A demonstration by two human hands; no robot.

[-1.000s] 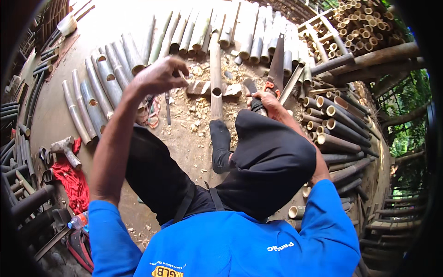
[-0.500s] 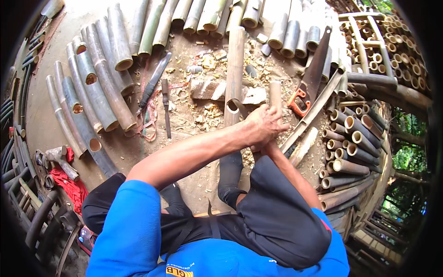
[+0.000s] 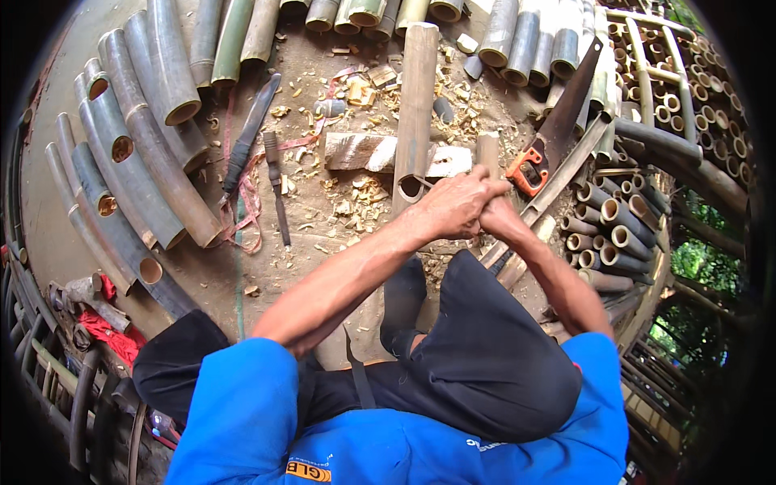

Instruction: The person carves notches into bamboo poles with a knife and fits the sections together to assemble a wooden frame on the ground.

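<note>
A long brown bamboo tube [image 3: 415, 105] lies pointing away from me across a pale wood block [image 3: 360, 152]. Its near part has a cut opening, and a thin knife blade [image 3: 423, 183] meets the tube there. My left hand [image 3: 454, 206] is closed around the knife close to the blade. Pressed against it on the right, my right hand [image 3: 499, 217] is closed too, seemingly at the handle, which the fingers hide. Just beyond my hands stands a short pale wooden piece [image 3: 487, 152]; whether they touch it I cannot tell.
An orange-handled saw [image 3: 529, 171] lies to the right beside a split bamboo strip [image 3: 558, 182]. A machete [image 3: 252, 133] and a slim chisel-like tool [image 3: 276, 190] lie left. Notched bamboo tubes [image 3: 129, 153] line the left; stacked bamboo [image 3: 618, 226] fills the right. Wood chips [image 3: 364, 198] litter the ground.
The view has shifted. My right forearm has swung outward to the right, and my hands have turned at the wrists while staying together. The knife blade stays at the tube's opening.
</note>
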